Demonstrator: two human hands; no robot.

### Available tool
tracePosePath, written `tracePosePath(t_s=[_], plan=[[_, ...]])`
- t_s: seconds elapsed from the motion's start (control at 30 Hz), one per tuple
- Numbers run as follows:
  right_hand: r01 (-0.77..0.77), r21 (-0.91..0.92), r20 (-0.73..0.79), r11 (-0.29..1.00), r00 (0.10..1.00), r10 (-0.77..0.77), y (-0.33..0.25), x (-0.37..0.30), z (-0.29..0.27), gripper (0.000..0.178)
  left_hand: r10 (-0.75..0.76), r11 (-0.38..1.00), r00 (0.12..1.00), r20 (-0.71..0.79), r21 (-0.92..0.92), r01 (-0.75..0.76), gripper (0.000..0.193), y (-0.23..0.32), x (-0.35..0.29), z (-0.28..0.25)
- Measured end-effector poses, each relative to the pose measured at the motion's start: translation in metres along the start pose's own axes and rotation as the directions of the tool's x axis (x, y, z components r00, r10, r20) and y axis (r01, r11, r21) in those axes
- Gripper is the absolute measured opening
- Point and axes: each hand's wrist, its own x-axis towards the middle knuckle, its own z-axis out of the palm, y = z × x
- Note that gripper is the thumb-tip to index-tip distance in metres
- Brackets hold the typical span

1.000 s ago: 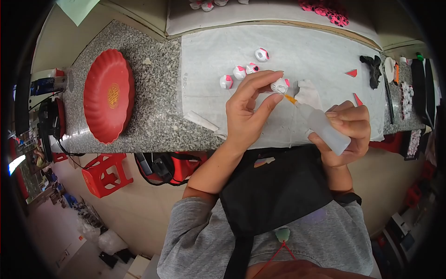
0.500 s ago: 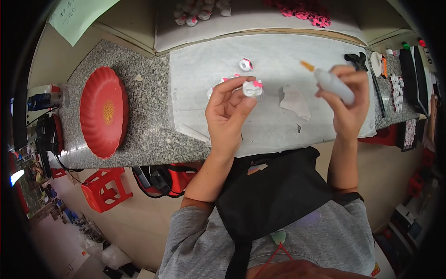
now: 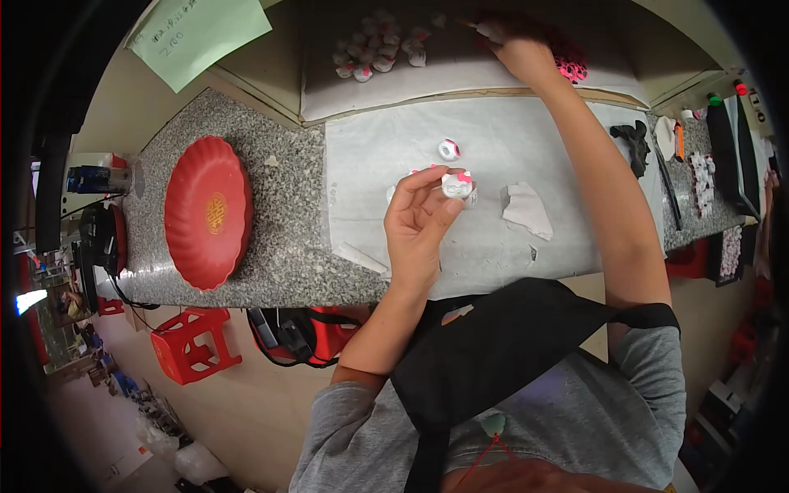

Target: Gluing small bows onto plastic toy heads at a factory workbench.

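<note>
Between the thumb and fingertips of my left hand (image 3: 421,230) is a small white figure head (image 3: 454,187) with a pink bow-like patch. Another white, pink-and-black piece (image 3: 449,149) lies on the white paper just beyond it, and more such pieces are partly hidden behind my left fingers. My right hand (image 3: 526,56) reaches far forward into the shaded shelf, beside a heap of pink-and-black pieces (image 3: 570,69). A white squeeze bottle (image 3: 491,32) with a thin tip is still in its grasp, mostly hidden by the hand. My right fingertips are dim and partly hidden.
Several white figure heads (image 3: 378,57) sit on the shelf. On the white paper (image 3: 370,222) lies a torn scrap (image 3: 528,211). A red fluted dish (image 3: 208,263) stands left on the granite counter; a crumpled black item (image 3: 631,146) and an orange cutter (image 3: 679,140) lie right.
My right hand has swung forward and left from above the paper into the shelf, bottle with it. My left hand keeps the figure head, now turned slightly. The whole view has shifted.
</note>
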Motion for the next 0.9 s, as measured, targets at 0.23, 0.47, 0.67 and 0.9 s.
tracePosePath(t_s=[0.23,0.47,0.67,0.9], plan=[[-0.288,0.096,0.247,0.953,0.934,0.258,-0.033,-0.011,-0.034,0.019,-0.009,1.000,1.000,-0.022,-0.026,0.009,0.030,0.003,0.000,-0.002],[-0.349,0.225,0.171,0.910,0.933,0.315,-0.035,-0.027,-0.056,0.020,-0.014,1.000,0.999,-0.032,-0.028,0.013,0.031,0.005,0.001,0.000],[-0.340,0.343,-0.033,0.876,0.927,0.373,-0.028,-0.038,-0.060,0.017,-0.028,1.000,0.999,-0.034,0.007,0.029,0.031,0.000,0.001,0.002],[-0.489,0.845,0.400,0.215,0.846,0.353,-0.089,-0.090,-0.122,0.008,-0.039,0.999,0.999,-0.007,0.001,0.039,0.032,0.003,-0.002,0.015]])
